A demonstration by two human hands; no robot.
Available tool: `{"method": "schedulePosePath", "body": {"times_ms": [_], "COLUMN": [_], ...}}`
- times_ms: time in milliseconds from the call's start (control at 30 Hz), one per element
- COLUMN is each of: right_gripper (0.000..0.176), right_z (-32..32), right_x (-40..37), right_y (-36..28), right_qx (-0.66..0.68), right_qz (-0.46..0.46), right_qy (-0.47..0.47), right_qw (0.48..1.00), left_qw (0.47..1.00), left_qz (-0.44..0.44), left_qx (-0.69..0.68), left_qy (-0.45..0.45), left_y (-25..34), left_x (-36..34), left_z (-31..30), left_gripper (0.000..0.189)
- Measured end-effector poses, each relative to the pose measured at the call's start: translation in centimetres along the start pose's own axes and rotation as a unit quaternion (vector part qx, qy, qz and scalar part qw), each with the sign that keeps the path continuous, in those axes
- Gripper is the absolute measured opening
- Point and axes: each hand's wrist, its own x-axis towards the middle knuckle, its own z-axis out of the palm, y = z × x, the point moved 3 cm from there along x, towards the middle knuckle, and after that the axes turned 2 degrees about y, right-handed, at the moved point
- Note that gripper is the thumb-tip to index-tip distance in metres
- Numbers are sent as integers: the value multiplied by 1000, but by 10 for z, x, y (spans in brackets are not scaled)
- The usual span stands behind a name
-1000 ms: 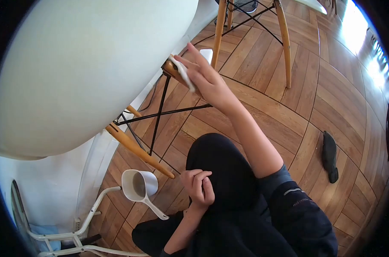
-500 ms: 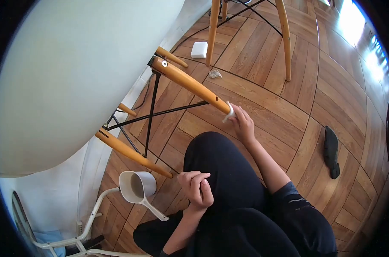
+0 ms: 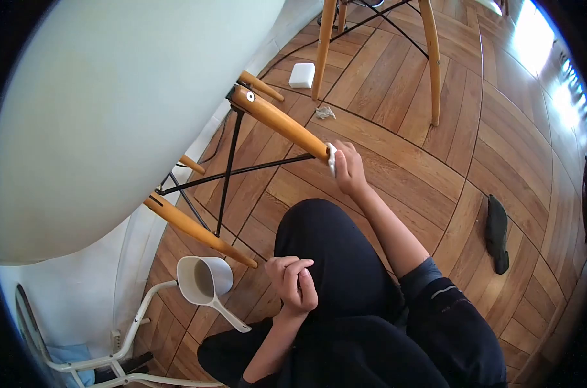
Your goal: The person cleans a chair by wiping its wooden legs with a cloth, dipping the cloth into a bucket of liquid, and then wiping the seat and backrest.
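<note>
My right hand (image 3: pixel 347 169) is wrapped round the lower part of a wooden chair leg (image 3: pixel 283 126), with a white cloth (image 3: pixel 332 159) pressed between them. The leg belongs to a large white chair (image 3: pixel 125 116) tilted at the left, with black metal struts (image 3: pixel 228 171) under it. My left hand (image 3: pixel 293 283) is curled above my knee, near the tip of another wooden leg (image 3: pixel 199 229); whether its fingers hold anything is hidden. On the floor beside my left hand stands a white dipper (image 3: pixel 205 280) with liquid inside.
A second chair's legs (image 3: pixel 434 71) stand at the top. Near them lie a white block (image 3: pixel 302 75) and a crumpled scrap (image 3: pixel 325 112). A dark flat object (image 3: pixel 497 234) lies at the right. At the lower left is a white metal frame (image 3: pixel 135 326) by the wall.
My right hand has slid with the cloth up the leg, from its tip toward the seat, and its fingers now cover the end of the leg. My left hand is nearly unmoved.
</note>
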Motion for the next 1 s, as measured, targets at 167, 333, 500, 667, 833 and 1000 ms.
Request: {"method": "schedulePosePath", "body": {"times_ms": [167, 333, 500, 667, 833, 1000], "right_gripper": [45, 55, 57, 58, 53, 51], "right_z": [-13, -2, 8, 7, 7, -7], "right_x": [-62, -19, 27, 8, -42, -66], "right_y": [63, 35, -4, 3, 79, 70], "right_qx": [17, 79, 103, 165, 11, 45], "right_qz": [171, 237, 238, 214, 157, 298], "right_qy": [-23, -57, -77, -47, -14, -37], "right_qw": [985, 967, 963, 962, 987, 953], "left_qw": [1000, 999, 999, 1000, 1000, 999], "left_qz": [9, 6, -2, -7, 4, -5], "left_qx": [-4, -26, -28, -15, -15, -21], "left_qy": [19, 25, 28, 20, 18, 38], "left_y": [-2, 6, 0, -3, -2, 5], "left_x": [-1, 3, 1, 1, 4, 3], "left_z": [2, 4, 2, -1, 1, -1], "left_gripper": [16, 14, 14, 13, 13, 13]}}
